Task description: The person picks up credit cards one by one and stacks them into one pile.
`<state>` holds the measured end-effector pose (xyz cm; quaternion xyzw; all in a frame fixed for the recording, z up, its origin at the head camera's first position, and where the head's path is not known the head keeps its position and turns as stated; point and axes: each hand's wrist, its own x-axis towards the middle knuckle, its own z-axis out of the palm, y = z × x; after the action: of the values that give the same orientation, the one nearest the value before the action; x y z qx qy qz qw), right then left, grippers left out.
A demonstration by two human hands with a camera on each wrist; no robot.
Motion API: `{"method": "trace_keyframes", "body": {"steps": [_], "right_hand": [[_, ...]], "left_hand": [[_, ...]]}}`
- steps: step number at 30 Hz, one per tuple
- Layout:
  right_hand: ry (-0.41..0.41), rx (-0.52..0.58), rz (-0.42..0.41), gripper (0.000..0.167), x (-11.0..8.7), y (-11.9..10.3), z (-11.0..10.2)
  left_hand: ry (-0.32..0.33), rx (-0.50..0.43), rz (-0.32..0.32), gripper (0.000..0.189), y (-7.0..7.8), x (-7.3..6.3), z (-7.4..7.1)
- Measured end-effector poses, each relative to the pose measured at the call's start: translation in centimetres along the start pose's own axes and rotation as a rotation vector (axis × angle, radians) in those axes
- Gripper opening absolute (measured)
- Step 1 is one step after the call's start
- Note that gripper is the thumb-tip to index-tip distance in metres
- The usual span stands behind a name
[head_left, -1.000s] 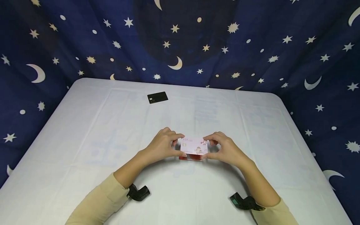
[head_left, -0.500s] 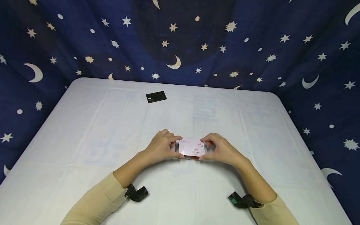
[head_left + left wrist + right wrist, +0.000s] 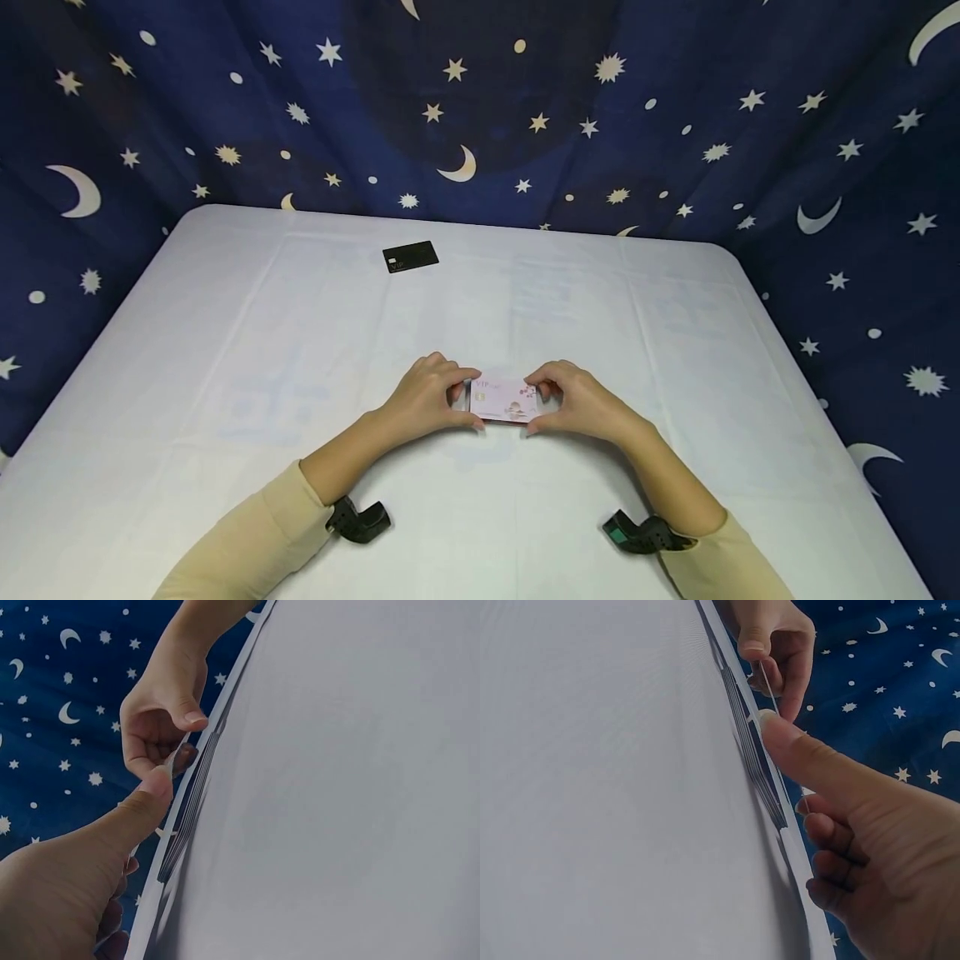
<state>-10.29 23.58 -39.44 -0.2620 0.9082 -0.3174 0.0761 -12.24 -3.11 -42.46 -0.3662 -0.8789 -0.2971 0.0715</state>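
Observation:
A pink VIP card (image 3: 502, 398) with a flower print lies level between my two hands at the middle of the table. My left hand (image 3: 423, 400) pinches its left end between thumb and fingers. At the opposite end, my right hand (image 3: 587, 404) pinches it the same way. Seen edge-on in the left wrist view, a stack of several cards (image 3: 187, 814) rests on the table, with the pink card close above it. The right wrist view also shows that thin gap over the stack. From the head view the pink card hides nearly all of the stack.
A black VIP card (image 3: 411, 257) lies alone near the table's far edge, left of centre. The table (image 3: 360, 333) has a white cloth, and a dark blue star-and-moon curtain (image 3: 480, 108) hangs around its back and sides. Black wrist cameras sit on both forearms.
Both hands have lowered the pink card toward the stack. The red face showing under its near edge has shrunk to a thin dark line. The black card lies as before.

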Motion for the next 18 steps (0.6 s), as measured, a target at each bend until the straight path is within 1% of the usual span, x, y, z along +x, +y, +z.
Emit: {"method": "trace_keyframes", "body": {"steps": [4, 10, 18], "right_hand": [[0.005, 0.004, -0.003, 0.061, 0.13, 0.20, 0.20], [-0.016, 0.014, 0.007, 0.061, 0.29, 0.26, 0.40], [-0.002, -0.035, 0.000, 0.062, -0.01, 0.46, 0.52]], "left_hand": [[-0.009, -0.010, -0.005, 0.069, -0.20, -0.16, 0.21], [-0.067, -0.009, -0.067, 0.072, -0.38, -0.36, 0.35], [-0.085, -0.024, -0.081, 0.072, -0.32, -0.24, 0.72]]}}
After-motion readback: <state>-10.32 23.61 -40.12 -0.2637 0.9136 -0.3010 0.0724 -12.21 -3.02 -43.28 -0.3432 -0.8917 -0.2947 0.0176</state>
